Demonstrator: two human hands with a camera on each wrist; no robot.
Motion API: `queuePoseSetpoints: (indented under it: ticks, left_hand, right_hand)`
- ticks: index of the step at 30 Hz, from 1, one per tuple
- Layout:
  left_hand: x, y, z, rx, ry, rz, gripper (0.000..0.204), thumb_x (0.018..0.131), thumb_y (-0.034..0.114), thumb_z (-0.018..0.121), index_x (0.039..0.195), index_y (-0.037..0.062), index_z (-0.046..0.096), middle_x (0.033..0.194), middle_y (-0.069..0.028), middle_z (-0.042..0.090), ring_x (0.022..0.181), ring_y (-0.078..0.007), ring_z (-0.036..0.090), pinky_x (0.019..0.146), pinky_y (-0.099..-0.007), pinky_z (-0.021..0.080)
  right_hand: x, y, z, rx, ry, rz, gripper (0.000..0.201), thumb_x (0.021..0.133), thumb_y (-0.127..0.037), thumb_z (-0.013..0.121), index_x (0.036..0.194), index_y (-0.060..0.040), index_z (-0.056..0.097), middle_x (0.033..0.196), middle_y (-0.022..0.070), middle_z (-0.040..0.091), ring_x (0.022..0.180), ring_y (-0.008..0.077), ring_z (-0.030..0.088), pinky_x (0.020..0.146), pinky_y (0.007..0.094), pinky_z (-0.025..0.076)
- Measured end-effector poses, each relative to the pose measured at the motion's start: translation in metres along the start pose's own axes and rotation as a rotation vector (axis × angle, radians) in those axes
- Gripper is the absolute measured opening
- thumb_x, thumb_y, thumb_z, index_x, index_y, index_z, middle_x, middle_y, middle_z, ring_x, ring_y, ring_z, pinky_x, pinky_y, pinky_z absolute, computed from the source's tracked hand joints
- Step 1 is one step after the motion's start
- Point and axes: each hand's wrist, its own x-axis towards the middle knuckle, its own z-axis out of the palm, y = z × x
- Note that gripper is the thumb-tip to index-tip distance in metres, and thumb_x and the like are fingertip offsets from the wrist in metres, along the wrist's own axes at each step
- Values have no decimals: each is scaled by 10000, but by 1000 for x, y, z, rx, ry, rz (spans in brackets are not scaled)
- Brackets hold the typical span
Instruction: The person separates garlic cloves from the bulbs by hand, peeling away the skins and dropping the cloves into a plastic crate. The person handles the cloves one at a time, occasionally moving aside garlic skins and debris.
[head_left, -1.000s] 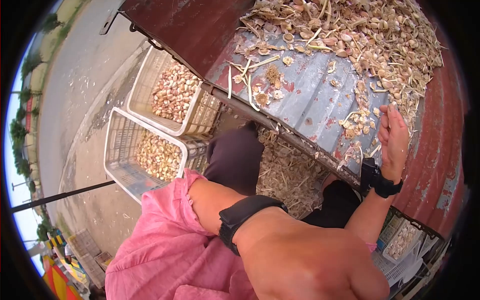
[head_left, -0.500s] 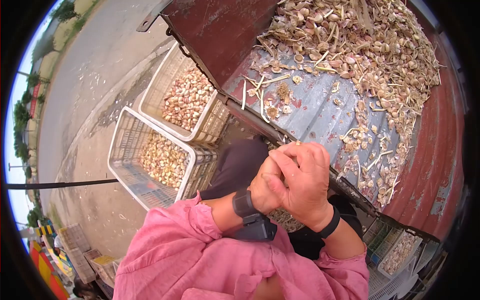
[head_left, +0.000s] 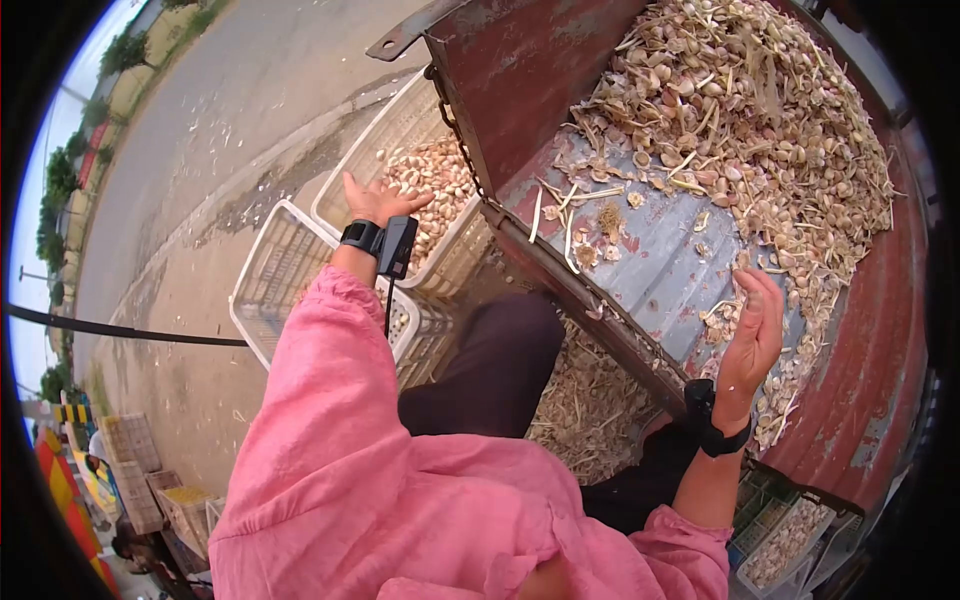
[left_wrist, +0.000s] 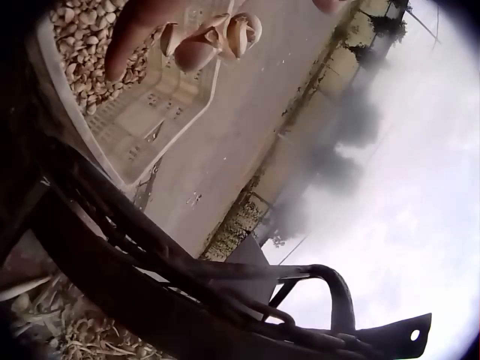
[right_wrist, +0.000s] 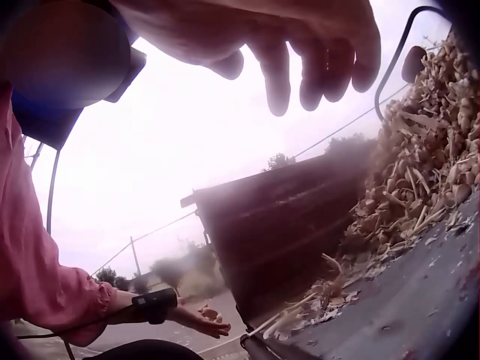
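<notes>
In the head view the left hand is stretched over the crate of garlic cloves, palm up and fingers spread. Several cloves show by its fingers in the left wrist view, and in the right wrist view some lie on its palm. Over the near part of the metal bed, beside the heap of garlic, is the right hand. Its fingers hang loosely bent in the right wrist view, and nothing is seen in them.
A second crate stands beside the first, partly behind the left sleeve. The metal bed has a raised red side panel with a chain. Stalks and husks cover the ground below its edge. More crates stand farther off.
The hands were together in front of the body half a second ago. Since then the left has moved out to the crate and opened, and the right has gone back over the metal bed.
</notes>
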Motion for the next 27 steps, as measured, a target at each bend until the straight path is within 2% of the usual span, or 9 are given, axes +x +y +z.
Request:
queuePoseSetpoints:
  ticks: [1, 3, 5, 8, 15, 18, 21, 24, 27]
  left_hand:
    - [-7, -9, -3, -69, -77, 29, 756, 803, 593, 328, 1355, 213, -21, 1410, -103, -15, 1289, -336, 50, 964, -616, 161]
    - [-36, -36, 2, 60, -193, 74, 568, 875, 420, 349, 1282, 41, 233, 1224, -151, 374, 1141, -287, 391, 918, -445, 367]
    - [-78, -73, 15, 234, -274, 48, 371, 870, 329, 410, 1057, 15, 475, 939, -73, 552, 828, -164, 554, 667, -277, 471]
    - [-123, -135, 52, 368, -499, -37, 285, 881, 266, 418, 983, 21, 523, 792, -22, 560, 685, -124, 541, 581, -259, 434]
    - [-154, -260, 125, 484, -699, -387, 225, 877, 200, 445, 972, 13, 524, 773, -25, 556, 647, -106, 537, 561, -233, 435]
    - [-149, -282, 127, 511, -747, -457, 225, 876, 195, 444, 976, 11, 528, 778, -26, 558, 644, -101, 541, 555, -232, 444]
    - [-133, -291, 117, 666, -679, -344, 220, 876, 183, 445, 989, 15, 530, 785, -26, 561, 649, -88, 537, 550, -212, 446]
    - [-130, -294, 117, 657, -665, -397, 217, 873, 178, 450, 992, 16, 530, 793, -28, 564, 649, -87, 537, 550, -208, 442]
    - [-132, -301, 113, 726, -701, -452, 227, 866, 183, 470, 1008, 15, 524, 830, -35, 563, 663, -86, 536, 563, -209, 434]
  right_hand:
    - [3, 6, -4, -2, 4, 6, 272, 893, -160, 379, 932, 34, 565, 989, 109, 530, 918, 195, 495, 817, 281, 374]
    - [10, 23, -15, -70, 12, 25, 266, 900, -136, 365, 942, 35, 565, 972, 102, 539, 914, 181, 501, 828, 270, 375]
    - [16, 56, -33, -66, 43, 134, 264, 901, -128, 362, 947, 38, 563, 966, 99, 544, 908, 177, 505, 833, 270, 374]
    - [15, 91, -60, -59, 79, 332, 268, 891, -154, 398, 996, 27, 565, 929, 62, 564, 844, 128, 515, 781, 247, 395]
    - [22, 169, -113, -231, 117, 768, 249, 822, -177, 491, 1000, -37, 594, 728, 21, 558, 618, 71, 515, 533, 202, 442]
    - [39, 220, -109, -390, 177, 606, 257, 766, -206, 506, 934, -47, 619, 776, 126, 632, 638, 187, 603, 593, 285, 467]
    - [58, 212, -97, -318, 88, 812, 255, 736, -210, 552, 924, -55, 625, 750, 128, 628, 659, 203, 601, 624, 309, 464]
    - [56, 195, -83, -385, -193, 757, 247, 695, -200, 595, 893, -56, 630, 720, 135, 619, 665, 230, 596, 637, 325, 461]
    - [32, 169, -68, -623, -356, 436, 264, 644, -118, 610, 898, -47, 613, 728, 148, 594, 693, 297, 574, 668, 357, 456]
